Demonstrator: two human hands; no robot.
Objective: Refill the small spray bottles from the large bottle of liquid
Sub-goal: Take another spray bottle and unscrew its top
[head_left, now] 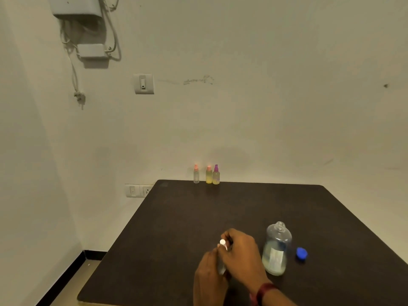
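A small clear spray bottle [221, 267] with a white top [223, 242] stands near the table's front. My left hand [209, 277] grips its body from the left. My right hand [239, 250] curls round its white spray top from the right. Just right of my hands stands the large clear bottle [276, 248], uncapped and about half full of pale liquid. Its blue cap [301, 253] lies on the table to its right. At the far edge stand three small spray bottles: a clear one with a pink top [196, 174], a yellow one with an orange top [208, 175] and one with a purple top [216, 174].
The dark table [176, 228] meets the wall at its far edge. A wall socket [138, 191] sits at the table's back left corner, a switch [144, 83] higher up. A loose plug [79, 98] hangs from cables at the upper left.
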